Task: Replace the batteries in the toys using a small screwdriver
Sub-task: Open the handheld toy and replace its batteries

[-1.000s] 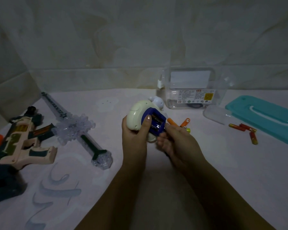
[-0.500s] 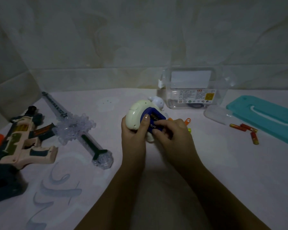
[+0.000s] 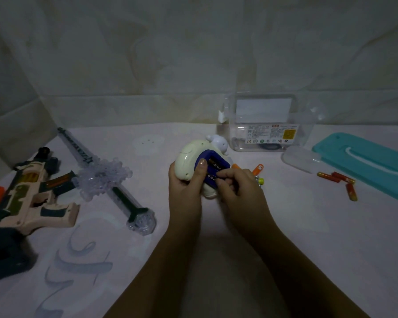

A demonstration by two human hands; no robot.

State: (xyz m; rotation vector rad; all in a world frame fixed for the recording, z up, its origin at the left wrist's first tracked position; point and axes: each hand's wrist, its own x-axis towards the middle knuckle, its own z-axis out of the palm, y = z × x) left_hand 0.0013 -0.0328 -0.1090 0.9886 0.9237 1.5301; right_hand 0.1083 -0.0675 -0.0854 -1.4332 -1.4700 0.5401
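Since the right hand [image 3: 237, 189] has slid up onto the cream toy [image 3: 189, 161] at frame centre, its curled fingertips now pinch the lower battery [image 3: 213, 176] in the blue compartment [image 3: 206, 153]. The left hand [image 3: 184, 187] grips the toy, so seating seems underway.

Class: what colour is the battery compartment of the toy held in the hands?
Dark blue battery compartment, set in the cream toy; head view shows it.

toy [image 3: 189, 160]: cream, blue panel | batteries [image 3: 338, 179]: red-orange | lid [image 3: 365, 161]: teal | toy gun [image 3: 32, 198]: pink, dark green
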